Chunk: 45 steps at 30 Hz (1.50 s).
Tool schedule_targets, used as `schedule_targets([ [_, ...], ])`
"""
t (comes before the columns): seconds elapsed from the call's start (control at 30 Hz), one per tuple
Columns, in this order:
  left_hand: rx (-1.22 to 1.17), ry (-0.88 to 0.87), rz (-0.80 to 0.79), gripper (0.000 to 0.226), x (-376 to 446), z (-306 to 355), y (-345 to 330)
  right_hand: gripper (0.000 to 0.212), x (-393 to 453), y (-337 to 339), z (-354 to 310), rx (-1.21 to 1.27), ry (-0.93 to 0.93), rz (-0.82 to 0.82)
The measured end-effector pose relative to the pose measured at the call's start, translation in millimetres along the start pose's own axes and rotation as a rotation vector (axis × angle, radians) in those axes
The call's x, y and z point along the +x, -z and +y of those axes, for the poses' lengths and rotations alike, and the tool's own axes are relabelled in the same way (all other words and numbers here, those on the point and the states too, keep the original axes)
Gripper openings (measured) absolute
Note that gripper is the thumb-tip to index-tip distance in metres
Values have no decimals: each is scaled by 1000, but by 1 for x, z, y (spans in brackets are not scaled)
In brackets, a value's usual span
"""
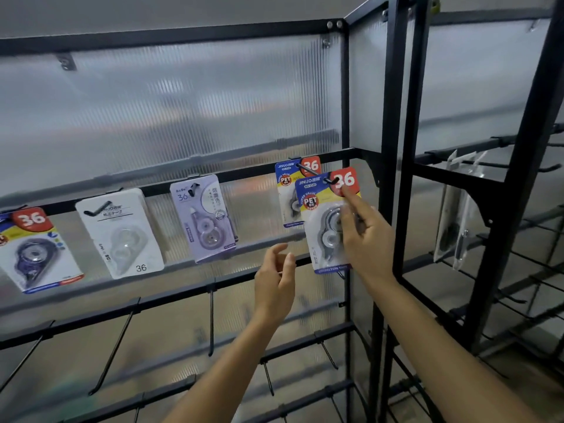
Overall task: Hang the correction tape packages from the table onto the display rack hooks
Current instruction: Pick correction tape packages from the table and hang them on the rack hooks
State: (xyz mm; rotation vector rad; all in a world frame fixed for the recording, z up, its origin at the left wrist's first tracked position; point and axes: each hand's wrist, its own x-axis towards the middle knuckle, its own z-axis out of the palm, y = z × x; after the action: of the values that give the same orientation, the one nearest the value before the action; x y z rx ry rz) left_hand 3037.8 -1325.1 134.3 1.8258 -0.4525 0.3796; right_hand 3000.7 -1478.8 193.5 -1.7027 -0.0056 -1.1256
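Package: blue-and-red carded correction tape blister pack (328, 221), upright, under right hand (364, 236) fingers, grasped (hole on black wire hook (328, 180)).
Left hand (274, 280): released, lower-left, farther.

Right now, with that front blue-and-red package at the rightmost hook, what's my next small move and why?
Probably slide the front package further back along the hook with the right hand, then let go. The hook's tip already shows through its hang hole, and it sits ahead of the package behind it. The left hand hovers free below, holding nothing.
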Motion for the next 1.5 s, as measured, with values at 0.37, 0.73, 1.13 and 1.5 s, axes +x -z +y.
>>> schedule_targets([
  [0.37,251,77,-31,30,6,-4,28,29,59,-69,31,-259,-76,-162],
  [0.73,375,80,1,37,-14,-5,71,57,25,-91,20,-358,-64,6],
  [1.13,791,175,132,46,-127,-17,240,36,-187,-188,-104,-75,88,-691],
  [1.5,1027,586,352,49,-381,3,456,39,-453,-253,-270,26,288,-1219],
])
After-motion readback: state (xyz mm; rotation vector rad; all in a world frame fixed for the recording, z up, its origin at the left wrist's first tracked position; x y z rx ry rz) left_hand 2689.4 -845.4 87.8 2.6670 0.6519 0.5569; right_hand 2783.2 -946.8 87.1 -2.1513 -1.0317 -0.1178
